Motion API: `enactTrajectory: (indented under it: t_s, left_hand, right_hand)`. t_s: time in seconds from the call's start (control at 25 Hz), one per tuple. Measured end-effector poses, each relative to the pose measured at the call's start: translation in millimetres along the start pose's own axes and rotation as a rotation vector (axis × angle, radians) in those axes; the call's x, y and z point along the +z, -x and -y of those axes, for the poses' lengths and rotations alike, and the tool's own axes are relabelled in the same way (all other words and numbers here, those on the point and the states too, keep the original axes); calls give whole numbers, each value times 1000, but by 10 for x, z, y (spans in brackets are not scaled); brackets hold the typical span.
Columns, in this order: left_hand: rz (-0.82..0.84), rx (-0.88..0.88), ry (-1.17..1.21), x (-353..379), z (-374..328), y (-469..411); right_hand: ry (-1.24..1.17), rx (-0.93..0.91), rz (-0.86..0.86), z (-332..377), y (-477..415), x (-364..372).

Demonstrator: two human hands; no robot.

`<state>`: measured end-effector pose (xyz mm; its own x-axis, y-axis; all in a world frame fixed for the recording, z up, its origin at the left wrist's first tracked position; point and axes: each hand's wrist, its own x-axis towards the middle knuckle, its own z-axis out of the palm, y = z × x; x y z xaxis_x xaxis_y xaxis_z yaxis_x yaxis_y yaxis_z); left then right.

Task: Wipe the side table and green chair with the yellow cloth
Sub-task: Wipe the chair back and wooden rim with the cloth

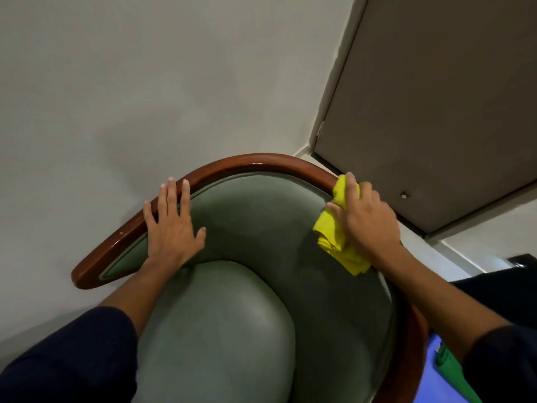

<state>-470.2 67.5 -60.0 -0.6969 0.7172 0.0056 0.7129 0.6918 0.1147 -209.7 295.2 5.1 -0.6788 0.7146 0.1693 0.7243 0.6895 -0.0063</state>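
Observation:
The green chair [255, 222] fills the middle of the head view, with padded green upholstery and a curved, glossy brown wooden rail [250, 162] along its back. My right hand [366, 219] presses the crumpled yellow cloth [334, 231] against the right side of the backrest, just under the rail. My left hand [170, 219] lies flat with fingers spread on the left side of the backrest, fingertips over the rail. The side table is not in view.
A pale wall [145, 82] stands right behind the chair. A grey-brown door [436, 97] with a small round stopper [404, 195] is at the upper right. A blue and green object [438, 370] shows at the lower right, beside the chair.

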Motion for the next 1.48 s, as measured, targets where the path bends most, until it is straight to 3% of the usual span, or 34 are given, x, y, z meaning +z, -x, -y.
enactTrajectory:
  t_s: [0.24, 0.4, 0.76, 0.92, 1.0, 1.08, 1.16, 1.28, 1.36, 1.48]
  left_hand:
    - [24, 7, 16, 89, 55, -26]
    - [43, 12, 25, 106, 92, -63]
    - [279, -33, 57, -277, 114, 78]
    - [207, 13, 85, -295, 7, 1173]
    - [398, 57, 259, -262, -122, 1912]
    - [658, -36, 534, -389, -308, 2567]
    - [769, -214, 789, -591, -371, 3040]
    - [1026, -320, 900, -993, -416, 3549]
    - [965, -340, 1004, -1247, -423, 3834]
    - [546, -286, 1152, -1445, -520, 4085]
  right_hand:
    - [125, -432, -106, 1031, -704, 570]
    - [306, -716, -19, 867, -282, 822]
    - [232, -139, 69, 73, 1053, 277]
    - [282, 75, 266, 219, 1829, 14]
    - [246, 107, 366, 420, 2221, -58]
    - [113, 33, 492, 628, 2601, -214]
    - [-177, -12, 666, 909, 2842, -390]
    - [-1067, 331, 841, 1255, 3246, -562]
    - [-1406, 425, 720, 1471, 3491, -655]
    - [-1636, 613, 545, 1666, 3658, -963]
